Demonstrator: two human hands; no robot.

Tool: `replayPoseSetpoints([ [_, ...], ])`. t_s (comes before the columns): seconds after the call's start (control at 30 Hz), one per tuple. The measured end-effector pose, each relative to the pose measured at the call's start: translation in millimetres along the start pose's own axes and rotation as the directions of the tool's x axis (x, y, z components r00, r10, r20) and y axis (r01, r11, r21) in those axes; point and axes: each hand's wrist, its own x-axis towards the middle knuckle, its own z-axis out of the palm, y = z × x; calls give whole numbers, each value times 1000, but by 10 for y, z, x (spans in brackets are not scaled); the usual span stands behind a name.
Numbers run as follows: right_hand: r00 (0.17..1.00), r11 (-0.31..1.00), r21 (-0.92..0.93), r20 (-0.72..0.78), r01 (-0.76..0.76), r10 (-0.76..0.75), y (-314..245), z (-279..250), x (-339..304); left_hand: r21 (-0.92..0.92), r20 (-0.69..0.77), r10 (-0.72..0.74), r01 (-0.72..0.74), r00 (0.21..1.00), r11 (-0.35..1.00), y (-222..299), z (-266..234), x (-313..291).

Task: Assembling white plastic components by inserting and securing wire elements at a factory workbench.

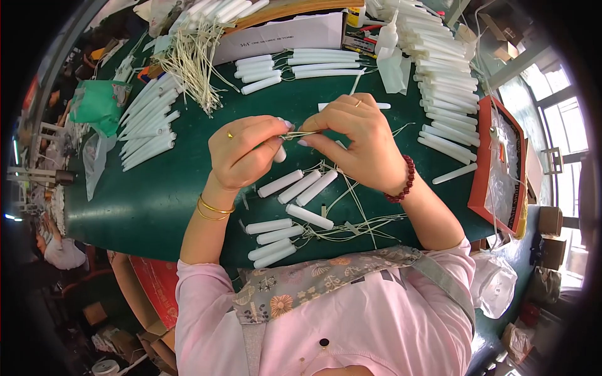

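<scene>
Above the middle of the green table, my left hand (pixel 243 150) and my right hand (pixel 360 138) face each other, fingertips pinched. Thin pale wires (pixel 302 134) run between the two pinches. Just under my left fingers, part of a white tube (pixel 279 154) shows; whether it hangs from those wires I cannot tell. Below my hands lie several white tubes (pixel 303 187) with thin wires at their ends. Nearer to me is another group of white tubes (pixel 271 235), beside a loose spread of pale wires (pixel 360 229). Behind my right hand, another white tube (pixel 382 106) is partly hidden.
Rows of white tubes (pixel 147 135) lie at the left, with a wire bundle (pixel 197 66) and a green bag (pixel 97 103) nearby. More tubes (pixel 446 81) are stacked along the right. A red box (pixel 476 188) stands at the right edge, a white squeeze bottle (pixel 387 37) at the back.
</scene>
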Motion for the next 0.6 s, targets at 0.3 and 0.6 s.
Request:
replayPoseSetpoints([
  [0.3, 906, 932, -163, -340, -323, 254, -225, -1295, -461, -153, 617, -525, 743, 587, 651, 103, -16, 17],
  [0.6, 219, 467, -88, -948, -880, 233, -412, -3718, -2533, -9, 886, -391, 852, 249, 523, 425, 187, -28],
])
